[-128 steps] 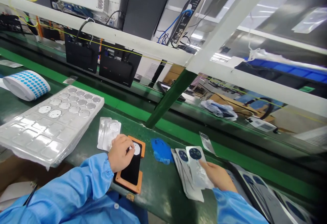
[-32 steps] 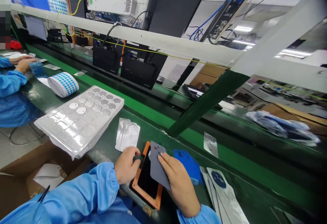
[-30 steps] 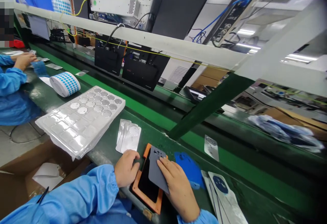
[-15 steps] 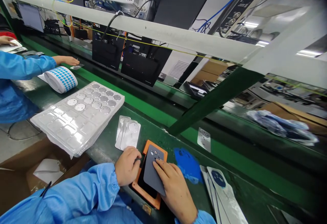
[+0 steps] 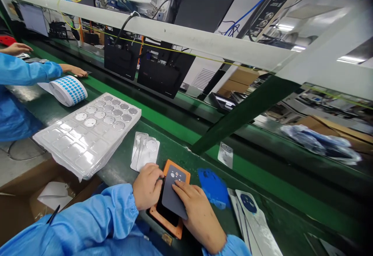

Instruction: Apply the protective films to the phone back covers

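Grey and matte, a thin rectangular panel with rounded corners (image 5: 169, 196) lay under the fingers of the right hand (image 5: 201, 219), which stretched side by side across its face. The thumb was hidden, so I could not tell whether that hand gripped the panel or only pressed on it. Its long axis ran away from the wearer, the far end leaning slightly right, and its small round holes sat at that far end, just beyond the right fingertips. Left of those fingers, the left hand (image 5: 147, 186) was bent inward, index fingertip and thumb at the panel's left side; whether they pinched its edge I could not tell. Below the fingers, an orange rectangular frame (image 5: 166, 224) pointed much the same way, with a glossy black slab (image 5: 167, 213) inside it, showing past the panel's near end. Just past the left fingers lay fanned silvery flat film pieces (image 5: 148, 151); farther left stood a white plastic tray of round silvery discs (image 5: 99, 131). Right of the right fingers were a crumpled bright-blue film (image 5: 214, 188) and a stack of pale, dark-circled panels (image 5: 255, 219).
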`<state>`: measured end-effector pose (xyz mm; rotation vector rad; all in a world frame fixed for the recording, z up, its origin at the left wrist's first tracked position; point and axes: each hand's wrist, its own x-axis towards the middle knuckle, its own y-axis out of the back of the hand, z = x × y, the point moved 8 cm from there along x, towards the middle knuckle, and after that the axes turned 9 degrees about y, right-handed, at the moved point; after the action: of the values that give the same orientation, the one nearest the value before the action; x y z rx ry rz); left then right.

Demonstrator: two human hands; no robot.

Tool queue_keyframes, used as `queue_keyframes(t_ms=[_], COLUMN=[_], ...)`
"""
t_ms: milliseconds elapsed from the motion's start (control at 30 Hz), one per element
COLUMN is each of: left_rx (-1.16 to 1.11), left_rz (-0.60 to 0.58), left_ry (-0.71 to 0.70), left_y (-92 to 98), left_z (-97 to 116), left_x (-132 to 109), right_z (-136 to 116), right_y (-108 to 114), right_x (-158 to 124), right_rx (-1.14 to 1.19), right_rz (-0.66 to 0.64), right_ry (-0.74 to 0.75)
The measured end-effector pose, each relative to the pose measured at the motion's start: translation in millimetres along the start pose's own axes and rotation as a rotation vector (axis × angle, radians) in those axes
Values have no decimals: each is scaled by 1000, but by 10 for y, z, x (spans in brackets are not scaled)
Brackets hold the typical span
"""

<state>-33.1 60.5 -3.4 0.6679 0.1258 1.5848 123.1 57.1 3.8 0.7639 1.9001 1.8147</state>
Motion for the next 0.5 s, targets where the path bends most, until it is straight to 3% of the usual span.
queue_keyframes(t_ms=[167, 333, 500], left_rx=[160, 274, 357], left_rz=[-159, -295, -275], left_ry=[-82, -84, -28], left_y=[-215, -463, -462], left_z=[143, 105, 53], left_x=[299, 365, 308], right_z=[-64, 63, 595], right_y=[15, 155, 194], right_x=[-34, 50, 661], right_rx=[18, 144, 92], right_rz=[-54, -138, 125], right_ry=[1, 73, -173])
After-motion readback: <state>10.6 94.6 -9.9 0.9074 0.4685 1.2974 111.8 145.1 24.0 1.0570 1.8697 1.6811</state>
